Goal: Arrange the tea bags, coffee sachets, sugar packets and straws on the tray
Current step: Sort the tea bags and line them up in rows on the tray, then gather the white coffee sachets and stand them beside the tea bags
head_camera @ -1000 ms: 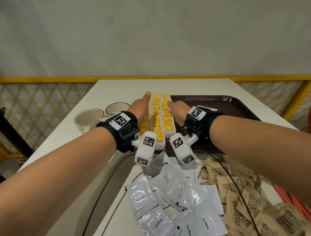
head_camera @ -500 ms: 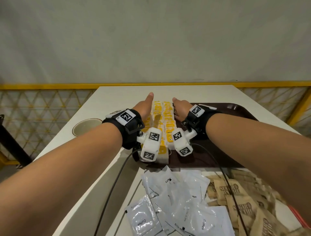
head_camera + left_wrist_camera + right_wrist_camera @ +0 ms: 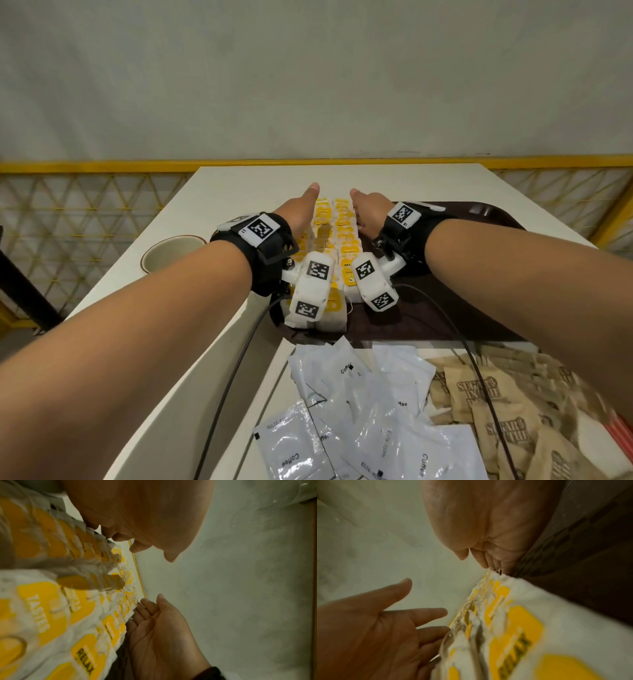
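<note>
Yellow-and-white tea bags (image 3: 337, 246) lie in two overlapping rows at the tray's (image 3: 479, 219) left end. Left hand (image 3: 299, 214) flanks the rows' left side, right hand (image 3: 370, 214) their right, fingers straight and loosely spread, tips at the rows' edges, gripping nothing. Coffee sachets (image 3: 363, 418) and sugar packets (image 3: 507, 411) lie nearer than the tray.

- Tea bags (image 3: 342, 240): near end of both rows covered by the wrist cameras in head view; print smeared in both wrist views.
- Left hand (image 3: 301, 212) and right hand (image 3: 368, 214): fingers out of sight behind the knuckles from the head.
- Tray (image 3: 479, 219): near right corner hidden under the right forearm.
- Coffee sachets (image 3: 376, 421), sugar packets (image 3: 496, 411): piles cut by the bottom edge.
- Cup (image 3: 169, 251): partly behind the left wrist strap.
- Red strip (image 3: 616, 428) at the right edge: too little shows to identify.
</note>
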A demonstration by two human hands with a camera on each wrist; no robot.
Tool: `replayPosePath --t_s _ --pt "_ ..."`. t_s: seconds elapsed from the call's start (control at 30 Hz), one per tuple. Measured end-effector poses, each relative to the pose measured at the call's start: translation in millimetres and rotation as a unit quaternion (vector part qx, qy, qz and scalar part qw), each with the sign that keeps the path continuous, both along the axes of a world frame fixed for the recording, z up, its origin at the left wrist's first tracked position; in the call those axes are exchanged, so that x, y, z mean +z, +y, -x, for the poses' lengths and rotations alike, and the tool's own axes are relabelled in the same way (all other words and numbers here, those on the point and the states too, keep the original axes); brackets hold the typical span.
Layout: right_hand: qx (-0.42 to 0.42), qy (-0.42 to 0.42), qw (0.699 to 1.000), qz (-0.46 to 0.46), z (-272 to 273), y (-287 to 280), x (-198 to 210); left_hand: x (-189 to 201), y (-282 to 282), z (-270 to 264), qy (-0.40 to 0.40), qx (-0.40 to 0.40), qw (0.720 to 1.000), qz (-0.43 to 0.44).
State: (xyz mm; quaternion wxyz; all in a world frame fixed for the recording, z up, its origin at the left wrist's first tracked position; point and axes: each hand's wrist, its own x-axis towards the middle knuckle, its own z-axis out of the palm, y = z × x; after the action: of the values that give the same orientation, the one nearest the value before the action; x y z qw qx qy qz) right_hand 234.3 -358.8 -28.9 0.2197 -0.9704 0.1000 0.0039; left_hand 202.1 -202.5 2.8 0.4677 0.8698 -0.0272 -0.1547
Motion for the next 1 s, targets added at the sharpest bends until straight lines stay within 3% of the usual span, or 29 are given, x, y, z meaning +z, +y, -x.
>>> replayPosePath --t_s 0.03,0.1,0.13,0.2,0.23,0.27,0.33,0.4,0.5,0.57,0.6,0.73,0.8,1.0 --pt "0.007 0.000 0.998 0.062 4 0 6 1 1 1 0.000 0.000 1.000 0.006" --pt "0.034 0.009 0.999 0.019 17 1 19 8 3 3 -0.016 0.004 0.999 0.039" --pt "0.032 0.008 0.995 -0.094 25 2 28 13 5 4 -0.023 0.005 0.997 0.070" --pt "0.012 0.013 0.931 -0.364 55 6 48 29 14 12 -0.008 -0.021 0.987 0.162" --pt "0.012 0.002 0.909 -0.416 72 8 59 38 20 21 0.001 -0.056 0.980 0.191" --pt "0.046 0.006 0.911 -0.410 93 11 69 45 26 32 0.000 -0.099 0.974 0.202" --pt "0.162 0.057 0.931 -0.323 141 13 85 51 40 62 -0.022 -0.194 0.964 0.181" --pt "0.266 0.135 0.943 -0.149 187 15 94 51 56 96 -0.054 -0.310 0.946 0.078" --pt "0.334 0.194 0.917 0.103 245 23 79 33 78 146 -0.063 -0.472 0.859 -0.187" --pt "0.360 0.206 0.897 0.153 274 28 61 13 88 169 -0.102 -0.511 0.801 -0.295" --pt "0.363 0.215 0.891 0.168 283 28 52 4 90 178 -0.115 -0.512 0.785 -0.329" --pt "0.356 0.195 0.890 0.210 292 38 29 -24 91 198 -0.140 -0.455 0.790 -0.386" --pt "0.353 0.163 0.897 0.211 284 44 23 -28 86 199 -0.171 -0.428 0.805 -0.374" --pt "0.319 0.176 0.915 0.174 261 49 26 -25 78 191 -0.159 -0.387 0.845 -0.333"
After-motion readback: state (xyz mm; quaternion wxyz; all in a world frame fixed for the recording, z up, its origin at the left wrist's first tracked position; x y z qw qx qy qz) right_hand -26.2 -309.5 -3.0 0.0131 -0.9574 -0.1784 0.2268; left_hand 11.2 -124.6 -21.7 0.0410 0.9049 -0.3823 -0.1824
